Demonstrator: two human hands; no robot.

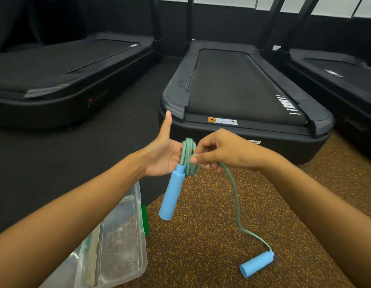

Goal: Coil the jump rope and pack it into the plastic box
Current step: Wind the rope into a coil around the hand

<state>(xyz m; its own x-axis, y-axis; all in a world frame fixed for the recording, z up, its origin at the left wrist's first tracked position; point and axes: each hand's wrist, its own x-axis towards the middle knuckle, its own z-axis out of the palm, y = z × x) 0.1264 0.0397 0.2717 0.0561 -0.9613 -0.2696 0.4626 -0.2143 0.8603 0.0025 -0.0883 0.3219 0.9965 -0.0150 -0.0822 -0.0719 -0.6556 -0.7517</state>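
Note:
The jump rope has a blue-green braided cord and two light blue handles. Several loops of cord [188, 151] are wound around the fingers of my left hand [162, 154], whose thumb points up. One handle [172, 193] hangs down from that coil. My right hand [219, 151] pinches the cord right beside the coil. From there the loose cord [236, 204] drops to the second handle [256, 263], which lies on the speckled floor. The clear plastic box [138, 265] stands open on the floor at the lower left, under my left forearm.
A green lid edge [145, 219] shows beside the box. Three black treadmills stand ahead, the middle one [238, 86] closest to my hands. The floor is black rubber on the left and brown speckled rubber [201, 246] below and to the right.

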